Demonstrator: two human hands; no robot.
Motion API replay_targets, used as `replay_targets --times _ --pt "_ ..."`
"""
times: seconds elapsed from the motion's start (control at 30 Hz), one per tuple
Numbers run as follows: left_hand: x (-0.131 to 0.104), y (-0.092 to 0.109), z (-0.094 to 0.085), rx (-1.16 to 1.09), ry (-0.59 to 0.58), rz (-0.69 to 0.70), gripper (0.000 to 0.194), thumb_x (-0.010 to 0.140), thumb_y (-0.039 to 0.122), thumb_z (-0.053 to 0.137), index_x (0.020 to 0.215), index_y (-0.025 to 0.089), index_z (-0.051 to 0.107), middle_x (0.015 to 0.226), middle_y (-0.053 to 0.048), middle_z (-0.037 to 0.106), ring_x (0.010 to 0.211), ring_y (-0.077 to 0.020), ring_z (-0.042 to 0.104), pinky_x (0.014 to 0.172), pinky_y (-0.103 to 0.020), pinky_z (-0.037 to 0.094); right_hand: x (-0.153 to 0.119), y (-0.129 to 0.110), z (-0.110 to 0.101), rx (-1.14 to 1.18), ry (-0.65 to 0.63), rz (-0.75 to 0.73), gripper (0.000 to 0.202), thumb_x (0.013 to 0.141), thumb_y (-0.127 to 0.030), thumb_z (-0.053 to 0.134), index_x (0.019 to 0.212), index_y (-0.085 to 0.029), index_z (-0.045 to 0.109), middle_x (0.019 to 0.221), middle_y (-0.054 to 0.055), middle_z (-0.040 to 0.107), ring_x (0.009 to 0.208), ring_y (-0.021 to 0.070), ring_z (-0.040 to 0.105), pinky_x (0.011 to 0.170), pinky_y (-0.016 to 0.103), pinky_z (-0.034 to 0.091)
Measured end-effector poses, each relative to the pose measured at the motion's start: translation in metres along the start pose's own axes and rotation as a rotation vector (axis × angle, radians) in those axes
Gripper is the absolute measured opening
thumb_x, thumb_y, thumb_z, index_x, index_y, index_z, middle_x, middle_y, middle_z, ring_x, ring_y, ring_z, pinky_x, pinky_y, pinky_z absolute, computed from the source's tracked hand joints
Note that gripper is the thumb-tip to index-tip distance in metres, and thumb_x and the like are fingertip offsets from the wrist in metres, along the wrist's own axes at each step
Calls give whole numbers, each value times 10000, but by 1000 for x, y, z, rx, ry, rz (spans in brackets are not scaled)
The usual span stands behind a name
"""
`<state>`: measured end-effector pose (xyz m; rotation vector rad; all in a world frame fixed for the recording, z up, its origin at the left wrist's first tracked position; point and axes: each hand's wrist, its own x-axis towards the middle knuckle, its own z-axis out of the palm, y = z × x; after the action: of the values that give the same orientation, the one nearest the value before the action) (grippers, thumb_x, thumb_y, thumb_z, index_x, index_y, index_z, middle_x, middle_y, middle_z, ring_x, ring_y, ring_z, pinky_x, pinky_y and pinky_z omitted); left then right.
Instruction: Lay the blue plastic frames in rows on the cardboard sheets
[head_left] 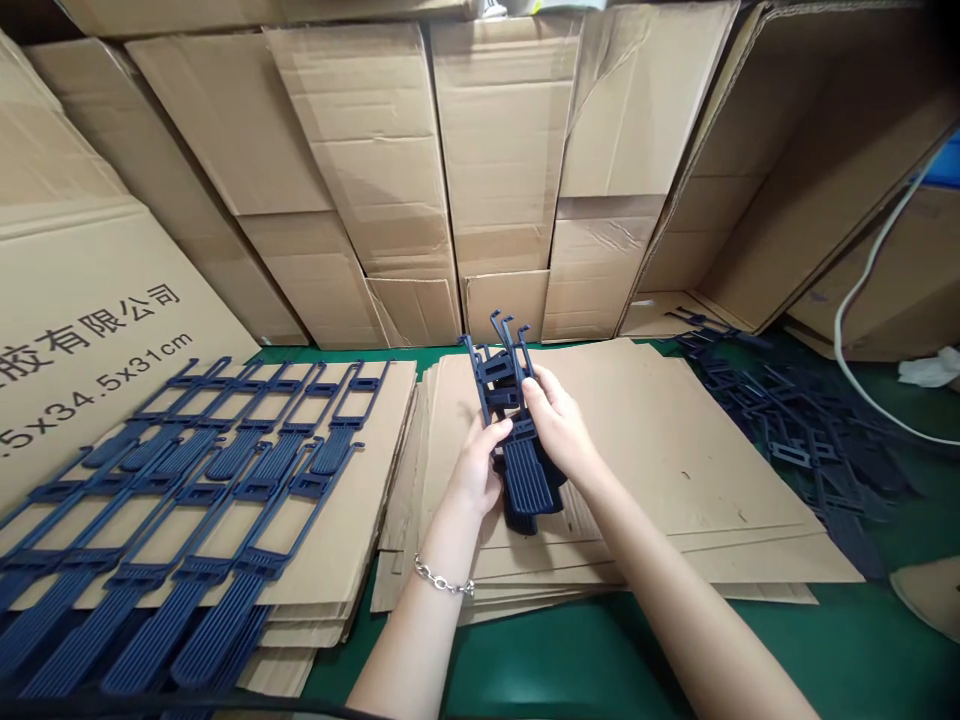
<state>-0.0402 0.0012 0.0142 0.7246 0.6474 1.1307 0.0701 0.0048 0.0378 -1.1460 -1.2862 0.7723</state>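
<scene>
Several dark blue plastic frame pieces (527, 475), each with a ribbed paddle and a hooked open frame, are bunched together in both my hands. My left hand (476, 465) grips the bunch from the left, its thumb across the middle. From the right, my right hand (556, 420) wraps round the upper frames. The hooked ends point away from me and the ribbed paddles toward me. The bunch is held over a stack of flat cardboard sheets (637, 440). Fingers behind the pieces are partly hidden.
Left, similar blue pieces (247, 490) lie in two rows on another cardboard stack (360, 560). A loose pile of pieces (802, 440) lies right on the green table (555, 660). Cardboard boxes (502, 150) wall off the back; a white cable (847, 330) hangs at right.
</scene>
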Motion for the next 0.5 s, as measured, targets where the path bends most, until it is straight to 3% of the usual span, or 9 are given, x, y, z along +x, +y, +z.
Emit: replay_targets --times 0.13,0.3,0.5 --pt "-1 -1 2 59 -46 109 442 668 218 688 1085 218 541 1052 -30 636 1010 -205 572 831 -288 441 -12 3 3 234 96 176 353 845 -469 422 1076 -208 374 1001 39 584 843 150 595 780 305 462" --pt "-1 -10 8 122 -26 146 487 644 179 716 1065 191 470 1042 -50 629 998 -200 578 858 -313 439 -15 9 -5 335 242 288 379 739 -428 547 943 -214 309 805 -28 572 684 128 590 703 278 469" --pt "4 -10 6 115 -31 239 565 655 180 720 1119 221 401 1036 -29 616 957 -161 587 851 -301 450 -16 12 -14 649 119 316 454 681 -400 613 1026 -236 368 876 -22 581 738 124 590 729 270 476"
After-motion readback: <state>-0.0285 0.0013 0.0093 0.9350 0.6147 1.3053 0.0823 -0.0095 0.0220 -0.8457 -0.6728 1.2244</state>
